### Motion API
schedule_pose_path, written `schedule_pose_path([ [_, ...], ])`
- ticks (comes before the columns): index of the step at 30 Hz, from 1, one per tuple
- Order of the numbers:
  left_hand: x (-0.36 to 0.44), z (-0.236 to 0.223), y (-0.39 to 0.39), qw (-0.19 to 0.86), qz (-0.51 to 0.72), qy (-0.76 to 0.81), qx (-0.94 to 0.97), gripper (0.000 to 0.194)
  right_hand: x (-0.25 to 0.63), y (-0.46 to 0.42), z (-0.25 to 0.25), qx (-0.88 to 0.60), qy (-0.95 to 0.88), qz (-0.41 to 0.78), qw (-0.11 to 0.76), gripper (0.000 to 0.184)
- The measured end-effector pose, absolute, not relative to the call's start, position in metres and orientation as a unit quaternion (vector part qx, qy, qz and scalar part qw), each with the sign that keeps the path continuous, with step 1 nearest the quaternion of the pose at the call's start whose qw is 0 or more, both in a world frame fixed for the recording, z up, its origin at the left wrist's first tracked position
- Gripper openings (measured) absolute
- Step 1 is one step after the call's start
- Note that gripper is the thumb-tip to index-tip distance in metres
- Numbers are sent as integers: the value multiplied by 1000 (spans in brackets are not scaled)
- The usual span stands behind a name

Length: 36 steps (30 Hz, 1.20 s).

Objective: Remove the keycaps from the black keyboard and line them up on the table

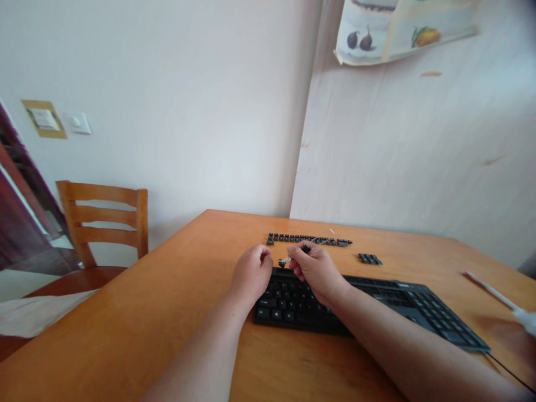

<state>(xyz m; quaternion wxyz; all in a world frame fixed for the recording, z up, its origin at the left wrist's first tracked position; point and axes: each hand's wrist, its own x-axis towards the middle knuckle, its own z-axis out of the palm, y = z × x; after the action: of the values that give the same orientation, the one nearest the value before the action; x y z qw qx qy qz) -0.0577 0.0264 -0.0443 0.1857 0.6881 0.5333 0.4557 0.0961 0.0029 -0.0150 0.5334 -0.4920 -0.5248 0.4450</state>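
Note:
A black keyboard (322, 312) lies on the wooden table under my hands. Across its top rows, the key caps are off and bare sockets show. My right hand (316, 271) pinches a small thin tool (287, 261) with a dark end, a pale shaft and a dark tip. That tip points left, just above the keyboard's back edge. My left hand (253, 273) is closed at the keyboard's left back corner, fingers curled toward the tool; whatever they may hold is hidden. Behind the hands runs a row of loose black key caps (293, 238).
A smaller cluster of key caps (369, 259) sits at the back right. A long, thin pale stick (489, 288) lies near the right side. The keyboard's cable (508, 368) trails off right. A wooden chair (104, 218) stands left of the table (176, 312), and a wall rises behind.

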Motion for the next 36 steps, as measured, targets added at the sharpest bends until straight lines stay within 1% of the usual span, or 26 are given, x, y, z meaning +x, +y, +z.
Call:
schedule_pose_path([
  [5, -52, -33, 21, 353, 497, 458, 647, 18, 94, 1, -10, -465, -527, 430, 567, 32],
  [10, -50, -31, 17, 455, 494, 416, 613, 18, 94, 2, -13, -450, -541, 423, 571, 32],
  [13, -50, -30, 16, 490, 498, 402, 592, 19, 93, 4, -17, -441, -547, 420, 575, 34],
  [18, -50, -31, 17, 509, 503, 398, 574, 20, 93, 6, -19, -412, -552, 412, 596, 35],
  [20, -50, -32, 18, 515, 511, 399, 561, 26, 95, 8, -17, -413, -562, 377, 610, 34],
  [22, -51, -33, 18, 521, 518, 400, 548, 32, 100, 9, -13, -433, -592, 292, 613, 34],
  [24, -52, -33, 18, 524, 521, 399, 543, 33, 105, 10, -9, -454, -632, 184, 601, 37],
  [26, -52, -33, 18, 526, 522, 397, 542, 33, 110, 11, -5, -459, -667, 124, 573, 39],
  [29, -53, -32, 19, 528, 521, 396, 541, 33, 113, 10, -3, -441, -733, 148, 497, 36],
  [32, -53, -32, 19, 527, 524, 391, 543, 33, 114, 10, -5, -430, -785, 152, 420, 24],
  [36, -52, -30, 18, 530, 529, 371, 549, 31, 113, 12, -8, -456, -800, 121, 371, 20],
])
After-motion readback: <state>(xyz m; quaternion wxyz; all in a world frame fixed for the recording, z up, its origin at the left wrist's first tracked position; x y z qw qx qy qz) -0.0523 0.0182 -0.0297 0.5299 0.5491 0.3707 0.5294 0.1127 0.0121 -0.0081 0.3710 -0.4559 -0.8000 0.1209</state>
